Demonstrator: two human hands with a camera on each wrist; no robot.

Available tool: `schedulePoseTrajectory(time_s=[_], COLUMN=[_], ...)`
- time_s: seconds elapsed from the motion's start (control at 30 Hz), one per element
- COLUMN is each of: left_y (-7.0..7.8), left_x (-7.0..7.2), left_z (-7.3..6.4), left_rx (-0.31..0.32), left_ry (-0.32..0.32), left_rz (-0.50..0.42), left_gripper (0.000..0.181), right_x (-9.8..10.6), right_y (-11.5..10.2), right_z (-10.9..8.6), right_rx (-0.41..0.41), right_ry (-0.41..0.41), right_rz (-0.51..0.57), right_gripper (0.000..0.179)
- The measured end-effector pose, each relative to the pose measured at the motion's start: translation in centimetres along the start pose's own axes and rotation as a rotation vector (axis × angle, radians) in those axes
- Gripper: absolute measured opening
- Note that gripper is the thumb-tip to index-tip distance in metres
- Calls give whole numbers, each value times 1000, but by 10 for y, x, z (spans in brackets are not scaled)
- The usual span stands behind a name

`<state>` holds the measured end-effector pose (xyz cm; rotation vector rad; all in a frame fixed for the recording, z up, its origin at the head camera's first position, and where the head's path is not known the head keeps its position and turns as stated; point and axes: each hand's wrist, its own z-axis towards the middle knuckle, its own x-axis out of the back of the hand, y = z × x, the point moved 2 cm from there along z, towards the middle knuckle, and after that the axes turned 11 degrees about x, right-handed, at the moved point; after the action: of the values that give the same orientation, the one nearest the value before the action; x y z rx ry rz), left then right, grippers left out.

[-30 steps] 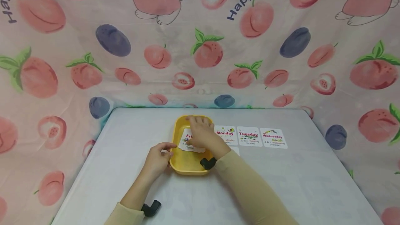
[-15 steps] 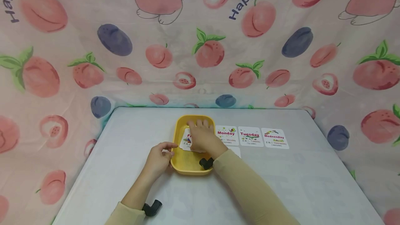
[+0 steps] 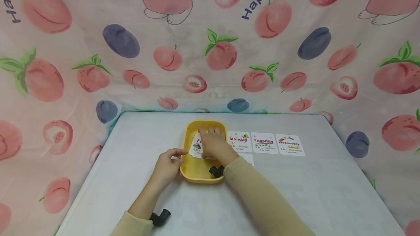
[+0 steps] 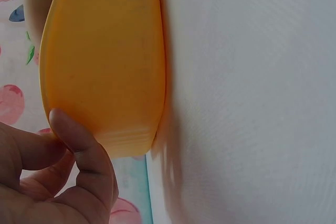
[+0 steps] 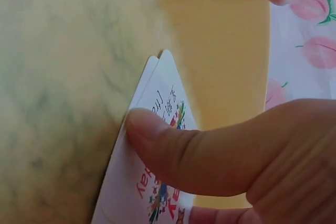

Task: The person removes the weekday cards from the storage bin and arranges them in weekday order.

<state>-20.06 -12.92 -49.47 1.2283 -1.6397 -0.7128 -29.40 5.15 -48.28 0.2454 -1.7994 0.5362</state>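
Note:
A yellow plastic tray [image 3: 198,172] stands near the far middle of the table. My left hand [image 3: 165,165] pinches its left rim; the left wrist view shows thumb and finger meeting at the edge of the tray [image 4: 105,51]. Inside the tray lies a Friday card [image 3: 195,148], with a second card showing beside it in the right wrist view. My right hand [image 3: 214,143] reaches over the tray with bent fingers and grips the Friday card [image 5: 161,80], its thumb across the printed face. Most of the card's right side is hidden beneath this hand.
Right of the tray, a Monday card [image 3: 239,145], a Tuesday card [image 3: 263,148] and a Wednesday card [image 3: 291,150] lie in a row. Below Monday, another card [image 3: 250,158] is mostly covered by the right arm. A fruit-patterned cloth hangs behind the white table [image 3: 157,130].
My right hand has drawn slightly back toward me, and its fingers have curled more over the Friday card. The left hand keeps its place on the tray rim.

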Motion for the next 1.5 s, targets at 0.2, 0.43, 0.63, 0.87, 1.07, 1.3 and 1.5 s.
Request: schedulePoseTrajectory(time_s=[0.2,0.43,0.63,0.87,1.07,1.3,1.5], left_y=[0,0,1,0,0,1,1], left_x=[0,0,0,0,-1,-1,-1], left_z=[0,0,-1,0,0,-1,0], left_rx=[-5,-9,-5,-2,-1,0,4], left_ry=[6,9,9,15,15,13,13], left_rz=[2,0,-7,-4,-3,-5,-1], left_gripper=[28,28,28,28,28,27,27], right_x=[2,6,5,3,3,7,15], right_y=[-1,-4,-4,-2,-1,-3,-7], right_z=[0,-1,0,2,5,5,1], right_rx=[20,25,33,51,70,96,149], right_ry=[36,77,88,119,154,177,191], right_rz=[-9,-16,-13,-10,-38,-62,-38], right_gripper=[94,78,71,53,42,40,45])
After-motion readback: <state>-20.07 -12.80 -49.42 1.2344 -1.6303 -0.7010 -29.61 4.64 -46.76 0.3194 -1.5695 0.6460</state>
